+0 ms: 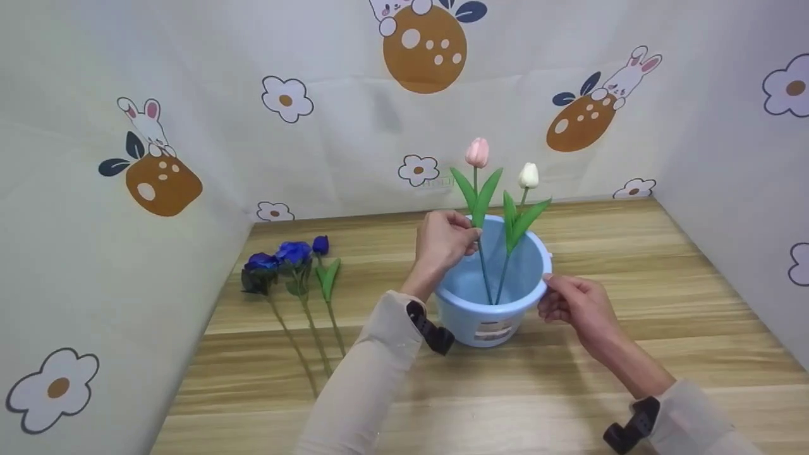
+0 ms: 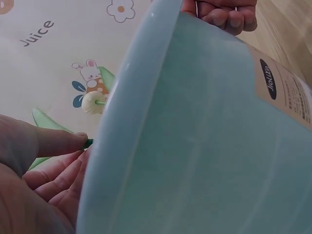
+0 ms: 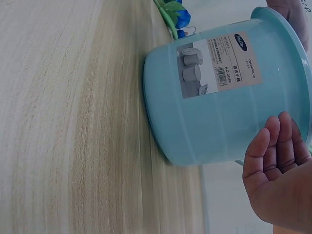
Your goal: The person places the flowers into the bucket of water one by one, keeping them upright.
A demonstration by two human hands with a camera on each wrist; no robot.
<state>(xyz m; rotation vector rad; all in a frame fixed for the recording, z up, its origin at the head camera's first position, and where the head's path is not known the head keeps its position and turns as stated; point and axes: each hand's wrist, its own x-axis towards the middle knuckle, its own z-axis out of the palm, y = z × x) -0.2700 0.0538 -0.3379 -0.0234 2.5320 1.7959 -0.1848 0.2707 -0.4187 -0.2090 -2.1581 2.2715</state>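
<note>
Two pale sleeves (image 1: 373, 366) enter nearest the viewer, at 7 and 5 o'clock of the work area. The right hand (image 1: 581, 306), at 4 o'clock of a light-blue, round plastic bucket (image 1: 461, 316), appears clamped by thumb and fingers on the rim. The bucket stands upright on a wood-grain table top (image 1: 480, 398), its printed label (image 1: 495, 329) facing 6 o'clock. At 9 o'clock of the bucket, well apart from it, three stems lie flat: two deep-blue, ruffled roses (image 1: 294, 253) and one dark-blue, closed tulip (image 1: 321, 245) with green leaves. These are judged outstanding. The left hand (image 1: 445, 240), at 10 o'clock of the rim, pinches the stem of a pink, closed-petal tulip (image 1: 478, 152) whose lower end is inside the bucket: inserted, not yet released. A cream-white, closed-petal tulip (image 1: 529, 175) leans toward 1 o'clock in the bucket, free of both hands, and is judged placed. Overall progress is assessed at under half. Farthest, at 12 o'clock, hangs a pale sheet (image 1: 341, 158) printed with rabbits and flowers.
</note>
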